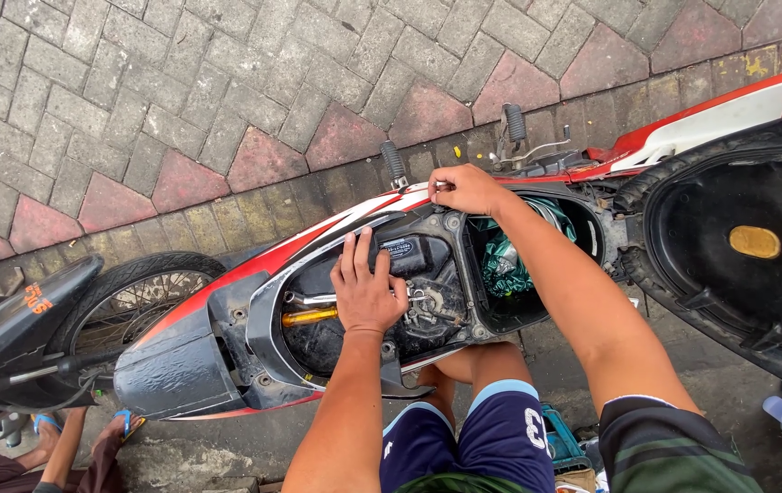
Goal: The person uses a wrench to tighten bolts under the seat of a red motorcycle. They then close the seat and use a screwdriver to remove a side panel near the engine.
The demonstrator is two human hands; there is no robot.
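Leaning over a stripped red-and-white motorbike (254,265), a person works inside its opened body, seat (756,246) tipped up at the right. The left hand (368,290) lies flat, fingers spread and gripping nothing, on the black parts in the exposed bay, just beside a gold shock absorber (309,317) and above a round metal fitting (432,310). The right hand (466,189) is curled at the far edge of the frame, near the rim of the storage box (491,315); whether it pinches a small part or merely presses the panel cannot be told. A bundle of green cloth (505,260) sits inside that box.

The parts under the left palm look rigid, fixed and probably greasy, so they would likely resist shifting and slip under bare skin; the firmer purchase appears to be the hard edges of the black housing (409,256) rather than the hoses and wiring around it. The plastic body panels seem light and liable to crack if levered.

The machine stands on a pavement (181,100) of grey and reddish interlocking bricks beside a worn concrete strip. The rear wheel (140,297) points left, where another person's sandalled feet (90,429) show at the lower corner.
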